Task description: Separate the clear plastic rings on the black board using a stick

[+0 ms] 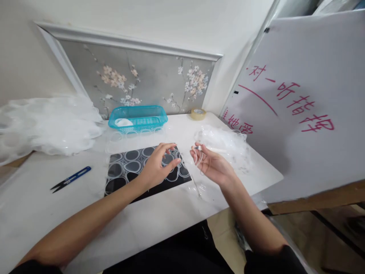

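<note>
Ring (199, 159), clear plastic, is sitting pinched in R hand (212, 164); L hand (158, 166) is hovering slack, empty; next: fine fingertip grip.

On the counter (159, 217) are counted one blue basket (138, 118), one tape roll (198, 113), one pair of snips (70, 179), one black mat (142, 171) and two heaps of clear plastic (48, 125).

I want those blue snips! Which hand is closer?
Left. The left hand hovers over the black sheet, right of the snips; the right hand, holding clear plastic, is farther right.
</note>
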A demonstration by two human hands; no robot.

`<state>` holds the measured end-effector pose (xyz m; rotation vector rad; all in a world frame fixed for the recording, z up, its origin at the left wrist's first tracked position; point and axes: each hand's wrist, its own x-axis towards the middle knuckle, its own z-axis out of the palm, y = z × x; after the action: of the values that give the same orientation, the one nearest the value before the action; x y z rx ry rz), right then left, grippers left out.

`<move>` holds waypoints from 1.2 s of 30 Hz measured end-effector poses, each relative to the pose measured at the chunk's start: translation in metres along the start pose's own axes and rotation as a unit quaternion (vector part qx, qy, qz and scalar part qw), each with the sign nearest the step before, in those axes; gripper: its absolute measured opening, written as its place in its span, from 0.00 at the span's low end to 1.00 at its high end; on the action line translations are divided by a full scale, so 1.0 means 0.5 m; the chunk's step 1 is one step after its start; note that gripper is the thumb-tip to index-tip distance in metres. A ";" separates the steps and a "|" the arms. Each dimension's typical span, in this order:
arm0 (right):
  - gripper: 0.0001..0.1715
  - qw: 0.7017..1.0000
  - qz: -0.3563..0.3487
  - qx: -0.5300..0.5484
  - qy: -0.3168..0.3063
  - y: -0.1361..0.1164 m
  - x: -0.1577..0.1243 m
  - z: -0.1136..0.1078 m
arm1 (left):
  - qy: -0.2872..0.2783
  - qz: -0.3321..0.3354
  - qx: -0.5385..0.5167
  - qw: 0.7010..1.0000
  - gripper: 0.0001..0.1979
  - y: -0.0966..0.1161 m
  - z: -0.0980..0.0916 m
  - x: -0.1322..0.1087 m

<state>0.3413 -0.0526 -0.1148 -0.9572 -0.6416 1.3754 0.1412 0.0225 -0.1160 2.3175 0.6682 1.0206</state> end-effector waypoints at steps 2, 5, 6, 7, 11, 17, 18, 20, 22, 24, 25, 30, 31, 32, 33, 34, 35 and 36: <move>0.09 0.998 0.033 0.048 -0.029 0.007 -0.024 0.043 | -0.009 -0.031 -0.038 0.999 0.17 0.018 -0.032 0.009; 0.10 0.992 0.058 0.082 -0.080 0.008 -0.041 0.096 | -0.092 -0.034 -0.078 0.992 0.19 0.032 -0.069 0.015; 0.11 0.990 0.060 0.079 -0.104 0.007 -0.043 0.110 | -0.115 -0.024 -0.096 0.988 0.19 0.033 -0.077 0.015; 0.12 0.987 0.058 0.071 -0.130 0.006 -0.042 0.124 | -0.130 -0.011 -0.116 0.985 0.19 0.033 -0.083 0.015; 0.14 0.971 0.017 0.023 -0.237 -0.003 -0.021 0.180 | -0.163 0.028 -0.139 0.976 0.17 0.026 -0.103 0.018; 0.14 0.918 -0.010 -0.033 -0.395 -0.019 0.022 0.242 | -0.095 -0.011 -0.063 0.993 0.08 0.023 -0.170 0.040; 0.13 0.908 -0.035 -0.071 -0.411 -0.022 0.023 0.246 | -0.040 -0.028 -0.054 0.997 0.08 0.026 -0.185 0.043; 0.11 0.884 -0.099 -0.156 -0.429 -0.027 0.018 0.253 | 0.071 -0.050 -0.038 0.995 0.07 0.036 -0.214 0.044; 0.11 0.857 -0.145 -0.220 -0.442 -0.034 0.009 0.257 | 0.142 -0.056 -0.018 0.988 0.06 0.051 -0.232 0.038; 0.13 0.837 -0.180 -0.246 -0.454 -0.040 -0.001 0.260 | 0.200 -0.039 0.012 0.979 0.04 0.065 -0.240 0.028; 0.15 0.828 -0.195 -0.252 -0.461 -0.043 -0.005 0.261 | 0.224 -0.020 0.025 0.974 0.03 0.072 -0.240 0.023; 0.19 0.796 -0.256 -0.269 -0.478 -0.056 -0.007 0.259 | 0.257 0.071 0.065 0.961 0.07 0.081 -0.236 0.011; 0.19 0.794 -0.260 -0.265 -0.482 -0.058 -0.005 0.257 | 0.256 0.075 0.071 0.961 0.08 0.080 -0.237 0.011; 0.19 0.796 -0.256 -0.255 -0.485 -0.060 -0.002 0.253 | 0.256 0.074 0.076 0.961 0.09 0.079 -0.238 0.012; 0.18 0.805 -0.244 -0.235 -0.488 -0.061 0.002 0.250 | 0.256 0.069 0.082 0.961 0.09 0.078 -0.239 0.014; 0.18 0.819 -0.221 -0.204 -0.489 -0.062 0.006 0.246 | 0.249 0.059 0.089 0.963 0.09 0.077 -0.240 0.016; 0.17 0.836 -0.193 -0.161 -0.488 -0.062 0.012 0.242 | 0.227 0.042 0.092 0.969 0.07 0.077 -0.240 0.019; 0.16 0.852 -0.164 -0.109 -0.486 -0.063 0.018 0.239 | 0.184 0.011 0.088 0.979 0.05 0.077 -0.238 0.022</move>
<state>0.2571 -0.0196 -0.0300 -0.2124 -1.6688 1.4345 0.0648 0.0312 -0.0167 2.3076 0.9097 1.4733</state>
